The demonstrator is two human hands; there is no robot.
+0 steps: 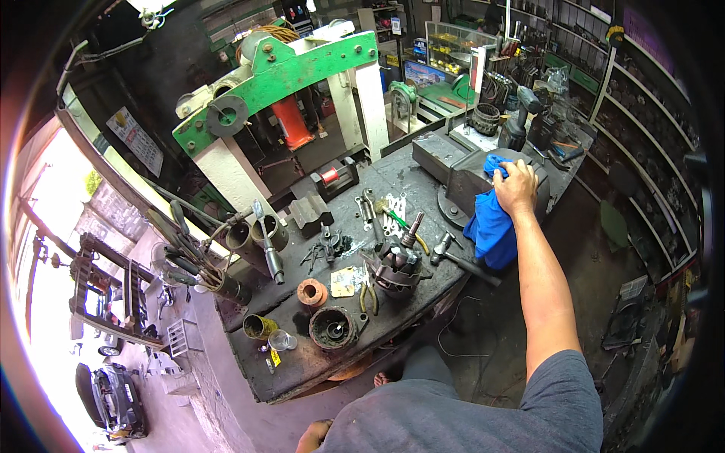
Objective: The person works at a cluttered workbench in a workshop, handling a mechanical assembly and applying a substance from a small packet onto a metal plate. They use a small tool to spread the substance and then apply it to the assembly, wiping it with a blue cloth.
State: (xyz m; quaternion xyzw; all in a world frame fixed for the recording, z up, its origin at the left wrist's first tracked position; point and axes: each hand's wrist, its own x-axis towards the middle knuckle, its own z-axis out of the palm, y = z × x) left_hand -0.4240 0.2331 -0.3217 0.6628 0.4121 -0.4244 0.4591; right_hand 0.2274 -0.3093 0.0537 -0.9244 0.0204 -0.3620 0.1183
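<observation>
My right arm reaches out to the far right of the workbench (302,381). There my right hand (516,187) is closed on a blue cloth (495,230). The cloth bunches above my fingers and hangs down beside a big dark bench vise (459,185). Only a small part of my left hand (314,436) shows at the lower edge, beside my shirt; its fingers cannot be made out. A hammer (470,264) lies nearest the hanging cloth, its handle sticking out past the bench edge.
Wrenches (394,215), pliers (368,294), a dark geared part (396,272) and a round greasy housing (333,328) lie across the bench. A green-and-white press frame (302,72) rises behind. A cordless drill (519,117) stands beyond the vise. Shelves (642,113) line the right side.
</observation>
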